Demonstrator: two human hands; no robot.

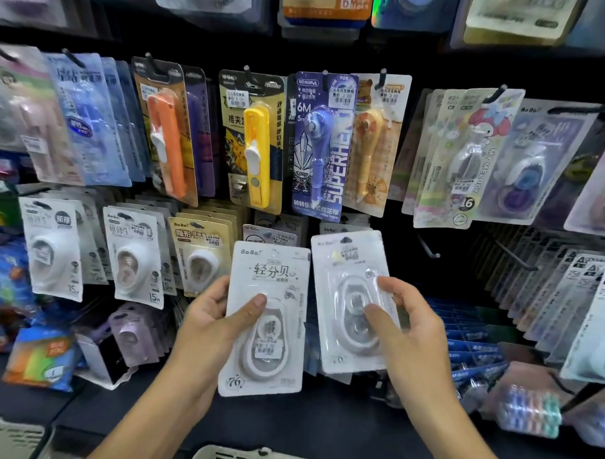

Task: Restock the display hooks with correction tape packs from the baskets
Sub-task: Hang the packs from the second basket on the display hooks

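My left hand [219, 315] grips a white correction tape pack [275, 273] upright, thumb on its front. Beside it, my right hand [407, 322] pinches a second white pack [344, 261] by its blister, held up at the display wall; whether its top hole sits on a hook is hidden. Two bare black hooks [429, 249] [518, 259] stick out just to the right of that pack. A beige basket [252, 457] shows at the bottom edge, and another basket's corner [9, 439] at the bottom left.
Rows of hanging packs fill the wall: white 15m tape packs [53, 251] to the left, cutters and pen-style tapes [256, 142] above, grey packs [566, 290] to the right. Loose coloured packs [39, 357] lie on the dark shelf at the lower left.
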